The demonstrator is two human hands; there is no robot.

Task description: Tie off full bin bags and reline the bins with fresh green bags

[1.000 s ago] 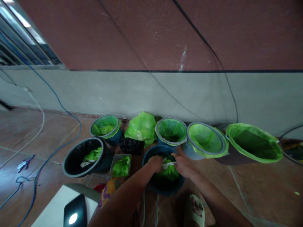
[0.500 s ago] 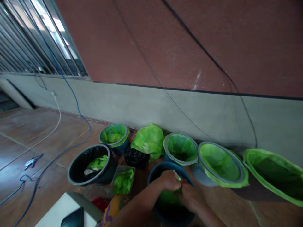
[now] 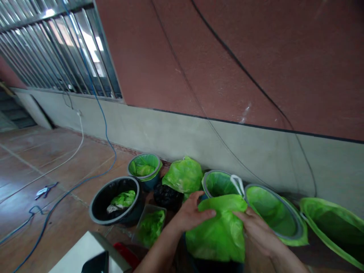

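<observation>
Your left hand (image 3: 189, 216) grips the upper left edge of a green plastic bag (image 3: 217, 231), fingers curled onto the thin film with the thumb laid across its top fold; your right hand (image 3: 260, 233) grasps the bag's right side, fingers closed into the crinkled plastic. The bag hangs between both hands, raised above a dark round bin whose rim is mostly hidden beneath it, low and centre in the view. It is glossy, wrinkled and slack, and a white drawstring loop (image 3: 237, 184) stands up near its upper right corner. Behind the bag, along the foot of the wall, stand round bins lined with the same green film: one small lined bin (image 3: 144, 170) at the left, one lined bin (image 3: 217, 182) just behind your hands, and a wider lined bin (image 3: 274, 212) to the right. A tied, bulging green sack (image 3: 183, 176) rests against the wall, touching a crumpled black bag (image 3: 167, 195). A black bin (image 3: 115, 199) holds loose green film. A blue cable (image 3: 65, 189) trails over the smooth reddish floor tiles
</observation>
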